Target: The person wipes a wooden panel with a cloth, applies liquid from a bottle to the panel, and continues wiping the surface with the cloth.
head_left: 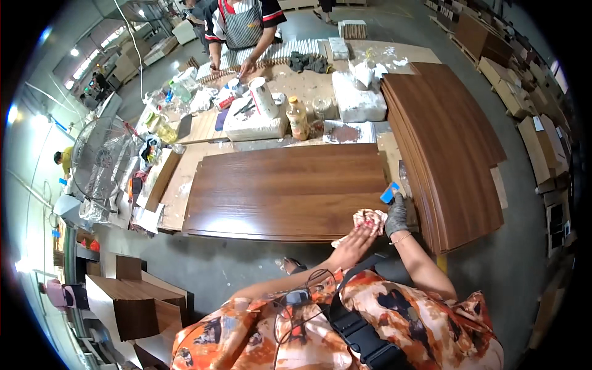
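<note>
A dark brown wood-grain panel (283, 191) lies flat in front of me, on top of what looks like a stack. At its near right corner my bare left hand (359, 242) holds a crumpled white-and-red cloth (370, 220). Just beside it, my right hand (397, 216) wears a grey glove and grips a small flat blue piece, which looks like a scraper (390, 192), over the panel's right edge. The two hands nearly meet at the cloth.
On the right stands a taller stack of brown panels (444, 148). Beyond the panel sit a yellow-capped bottle (297, 118), a white cylindrical container (263, 98) and a white-wrapped block (359, 97). A co-worker (243, 31) handles something across the table. A fan (102, 159) stands at left.
</note>
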Tool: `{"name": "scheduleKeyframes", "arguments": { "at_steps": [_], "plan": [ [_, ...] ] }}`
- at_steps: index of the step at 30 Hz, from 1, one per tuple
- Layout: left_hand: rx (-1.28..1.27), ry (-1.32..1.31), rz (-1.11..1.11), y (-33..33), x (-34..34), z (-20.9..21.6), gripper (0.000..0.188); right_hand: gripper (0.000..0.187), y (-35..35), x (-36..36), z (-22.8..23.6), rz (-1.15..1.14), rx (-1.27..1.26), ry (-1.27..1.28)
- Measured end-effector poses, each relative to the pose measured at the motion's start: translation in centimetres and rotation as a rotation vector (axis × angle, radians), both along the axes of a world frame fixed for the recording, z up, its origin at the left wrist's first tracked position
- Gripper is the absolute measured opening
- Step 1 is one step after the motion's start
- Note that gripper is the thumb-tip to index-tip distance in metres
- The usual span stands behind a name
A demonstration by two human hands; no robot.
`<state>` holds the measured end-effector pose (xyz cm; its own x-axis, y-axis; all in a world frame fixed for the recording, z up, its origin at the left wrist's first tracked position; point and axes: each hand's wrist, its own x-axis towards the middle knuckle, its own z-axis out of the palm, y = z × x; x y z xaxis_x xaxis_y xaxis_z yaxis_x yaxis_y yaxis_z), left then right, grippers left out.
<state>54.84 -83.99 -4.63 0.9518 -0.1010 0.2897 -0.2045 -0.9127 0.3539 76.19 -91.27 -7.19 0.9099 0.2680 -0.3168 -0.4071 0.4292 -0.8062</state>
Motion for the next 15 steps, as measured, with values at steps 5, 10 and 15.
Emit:
{"name": "scheduleKeyframes", "arguments": {
  "at_steps": [5,10,15],
  "plan": [
    [0.058,-0.056,-0.015,-1.4,2.3,1.2,0.066,0.036,-0.9,1.3,0.5,0.069,0.073,0.137],
    [0.010,-0.097,-0.138,-1.9,4.5,-0.5,0.065,0.042,-4.2,4.4,1.9,0.232,-0.022,0.181],
    [-0.165,0.013,-0.647,-3.4,4.4,-0.4,0.052,0.044,-7.7,5.8,2.6,0.169,0.016,0.135]
  ]
}}
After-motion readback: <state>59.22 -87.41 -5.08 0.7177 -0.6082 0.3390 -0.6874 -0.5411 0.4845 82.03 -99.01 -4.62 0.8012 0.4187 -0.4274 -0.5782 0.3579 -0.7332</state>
